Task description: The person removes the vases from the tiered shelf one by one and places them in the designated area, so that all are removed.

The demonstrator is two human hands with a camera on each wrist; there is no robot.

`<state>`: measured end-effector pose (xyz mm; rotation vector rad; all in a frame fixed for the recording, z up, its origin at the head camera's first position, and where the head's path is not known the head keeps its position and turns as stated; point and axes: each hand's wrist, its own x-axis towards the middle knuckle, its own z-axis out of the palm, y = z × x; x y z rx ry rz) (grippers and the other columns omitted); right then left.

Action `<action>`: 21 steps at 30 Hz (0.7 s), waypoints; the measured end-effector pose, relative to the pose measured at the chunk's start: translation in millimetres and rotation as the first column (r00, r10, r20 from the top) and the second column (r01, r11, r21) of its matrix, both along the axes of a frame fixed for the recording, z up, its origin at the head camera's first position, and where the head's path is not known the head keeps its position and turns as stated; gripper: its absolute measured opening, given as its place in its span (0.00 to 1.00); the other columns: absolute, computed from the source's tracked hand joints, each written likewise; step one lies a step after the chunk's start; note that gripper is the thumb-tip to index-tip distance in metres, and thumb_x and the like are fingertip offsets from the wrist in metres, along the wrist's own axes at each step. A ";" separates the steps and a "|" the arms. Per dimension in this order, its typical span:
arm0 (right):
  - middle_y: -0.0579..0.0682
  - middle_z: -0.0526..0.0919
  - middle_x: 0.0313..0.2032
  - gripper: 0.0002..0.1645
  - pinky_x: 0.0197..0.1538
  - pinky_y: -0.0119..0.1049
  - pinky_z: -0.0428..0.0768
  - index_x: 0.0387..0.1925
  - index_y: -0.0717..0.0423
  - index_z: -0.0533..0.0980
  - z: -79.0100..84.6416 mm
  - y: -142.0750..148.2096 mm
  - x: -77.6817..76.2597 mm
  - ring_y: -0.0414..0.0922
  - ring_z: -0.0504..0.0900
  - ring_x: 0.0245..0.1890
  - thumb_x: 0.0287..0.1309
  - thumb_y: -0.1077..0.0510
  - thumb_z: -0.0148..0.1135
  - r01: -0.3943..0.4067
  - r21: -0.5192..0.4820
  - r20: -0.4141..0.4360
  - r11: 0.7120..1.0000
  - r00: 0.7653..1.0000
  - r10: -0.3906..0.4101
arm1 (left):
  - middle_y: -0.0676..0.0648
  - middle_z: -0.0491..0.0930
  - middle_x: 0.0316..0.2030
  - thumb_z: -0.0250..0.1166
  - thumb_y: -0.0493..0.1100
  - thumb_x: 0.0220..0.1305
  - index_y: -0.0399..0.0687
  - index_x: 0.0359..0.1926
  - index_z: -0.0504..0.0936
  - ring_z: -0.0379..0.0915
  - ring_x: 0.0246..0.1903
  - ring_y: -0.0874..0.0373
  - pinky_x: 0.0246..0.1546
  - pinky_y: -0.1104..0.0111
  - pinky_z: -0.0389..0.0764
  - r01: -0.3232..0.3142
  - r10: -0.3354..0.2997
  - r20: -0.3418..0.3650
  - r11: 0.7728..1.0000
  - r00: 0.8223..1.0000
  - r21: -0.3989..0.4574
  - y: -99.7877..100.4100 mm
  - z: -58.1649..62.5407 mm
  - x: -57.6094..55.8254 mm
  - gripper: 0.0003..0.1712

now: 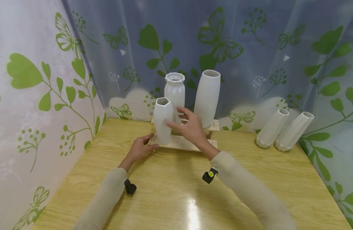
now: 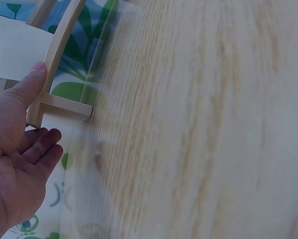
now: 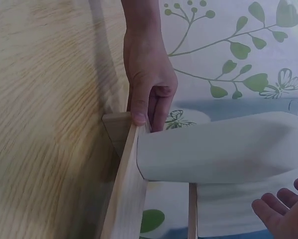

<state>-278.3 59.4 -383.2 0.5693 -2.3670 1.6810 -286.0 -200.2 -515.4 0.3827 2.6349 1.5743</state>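
Observation:
A two-step wooden stand (image 1: 182, 142) bears three white vases. My left hand (image 1: 139, 147) pinches the left end of its lower step, the thumb on the front edge and the other fingers behind, as the right wrist view shows. On that step stands a faceted vase (image 1: 163, 119) with an angular mouth, upright. My right hand (image 1: 191, 126) is beside this vase with fingers spread and loosely bent, gripping nothing; whether the thumb touches it I cannot tell. Behind, on the upper step, stand a ribbed vase (image 1: 175, 88) with a scalloped rim and a tall smooth vase (image 1: 208, 95).
Two slim faceted white vases (image 1: 272, 128) stand side by side on the right of the wood-grain table (image 1: 165, 191). A curtain (image 1: 176, 32) with green leaves and butterflies hangs close behind the stand. Similar patterned cloth borders the left and right sides.

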 end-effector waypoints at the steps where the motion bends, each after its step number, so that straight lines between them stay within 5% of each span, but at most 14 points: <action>1: 0.54 0.78 0.65 0.46 0.61 0.54 0.80 0.68 0.53 0.73 -1.1 -2.7 -0.8 0.57 0.80 0.60 0.51 0.43 0.81 0.004 -0.002 0.001 1.000 1.000 -0.004 | 0.38 0.63 0.74 0.71 0.54 0.66 0.39 0.76 0.65 0.63 0.72 0.40 0.67 0.49 0.71 0.000 0.000 -0.002 1.000 1.000 0.000 0.0 0.3 -0.2 0.45; 21: 0.51 0.82 0.54 0.45 0.53 0.48 0.85 0.64 0.55 0.74 -13.1 -37.4 -8.1 0.50 0.83 0.52 0.48 0.43 0.83 0.110 0.005 -0.068 0.994 0.992 -0.109 | 0.40 0.63 0.75 0.71 0.54 0.67 0.41 0.77 0.64 0.62 0.72 0.40 0.66 0.50 0.72 0.001 -0.001 0.016 1.000 1.000 0.015 0.7 0.9 0.7 0.45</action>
